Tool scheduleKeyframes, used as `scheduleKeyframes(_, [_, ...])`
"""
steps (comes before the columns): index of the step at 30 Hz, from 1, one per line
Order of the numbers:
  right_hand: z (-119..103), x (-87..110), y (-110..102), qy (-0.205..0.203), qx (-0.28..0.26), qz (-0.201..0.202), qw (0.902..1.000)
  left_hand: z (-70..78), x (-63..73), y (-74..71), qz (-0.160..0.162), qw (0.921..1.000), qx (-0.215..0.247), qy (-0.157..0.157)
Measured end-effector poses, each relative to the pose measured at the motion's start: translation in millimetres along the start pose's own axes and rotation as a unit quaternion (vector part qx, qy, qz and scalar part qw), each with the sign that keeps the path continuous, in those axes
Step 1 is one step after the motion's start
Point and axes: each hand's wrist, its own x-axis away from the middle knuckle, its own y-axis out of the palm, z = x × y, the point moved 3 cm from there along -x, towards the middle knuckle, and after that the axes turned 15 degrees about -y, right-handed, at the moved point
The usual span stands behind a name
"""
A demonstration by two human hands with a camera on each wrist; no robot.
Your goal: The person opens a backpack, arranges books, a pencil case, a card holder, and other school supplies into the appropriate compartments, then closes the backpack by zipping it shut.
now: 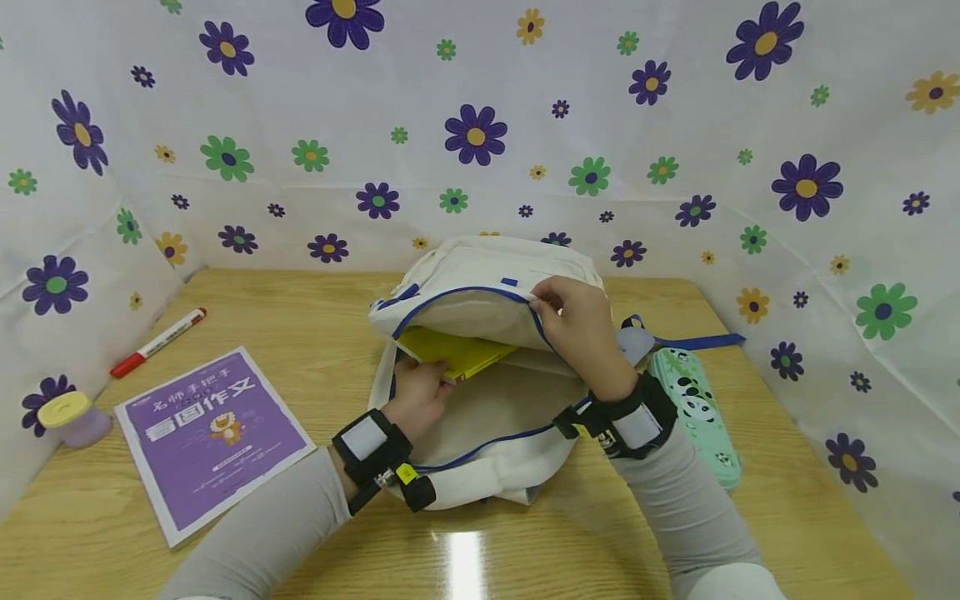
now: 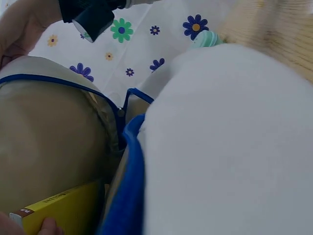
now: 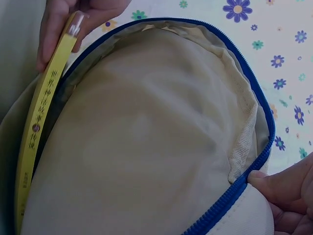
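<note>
A white backpack (image 1: 495, 467) with blue zipper edging lies unzipped on the table, its mouth facing the person. Inside the mouth is a yellow book (image 1: 468, 354), partly hidden by the bag; its printed spine (image 3: 39, 112) shows in the right wrist view. My left hand (image 1: 418, 396) grips the book by its near corner, thumb on the yellow cover. With thumb and fingers my right hand (image 1: 581, 329) pinches the upper edge of the opening at its right side and holds the flap raised. The bag's beige lining (image 3: 146, 122) is visible between the hands.
A purple workbook (image 1: 217, 433) lies at the left, near a red-capped marker (image 1: 159, 342) and a small purple jar with a yellow lid (image 1: 73, 418). Right of the bag lie a mint panda pencil case (image 1: 693, 408) and a blue strap (image 1: 701, 342). Flowered cloth hangs behind.
</note>
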Motion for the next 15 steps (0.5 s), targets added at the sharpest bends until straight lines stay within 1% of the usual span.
scheduleKeyframes(7, [2.4, -0.8, -0.2, 0.0, 0.006, -0.003, 1.0, -2.6, -3.5, 15.6, 0.006, 0.9999, 0.003, -0.015])
scheduleKeyframes(10, [3.0, -0.6, -0.4, -0.002, 0.006, -0.008, 0.9999, -5.9, -9.8, 20.2, 0.008, 0.9997, 0.0, -0.022])
scheduleKeyframes(11, [3.0, -0.7, -0.4, -0.002, 0.007, -0.01, 0.9999, -7.1, -14.5, 20.9, 0.008, 0.9997, 0.002, -0.025])
scheduleKeyframes(14, [3.7, -0.7, -0.4, 0.0, 0.008, -0.015, 0.9999, -12.2, -35.7, 18.5, 0.004, 0.9991, 0.002, -0.042])
scheduleKeyframes(15, [4.1, -0.7, -0.4, 0.002, 0.009, -0.016, 0.9998, -15.7, -48.4, 14.7, -0.015, 0.9987, 0.008, -0.049])
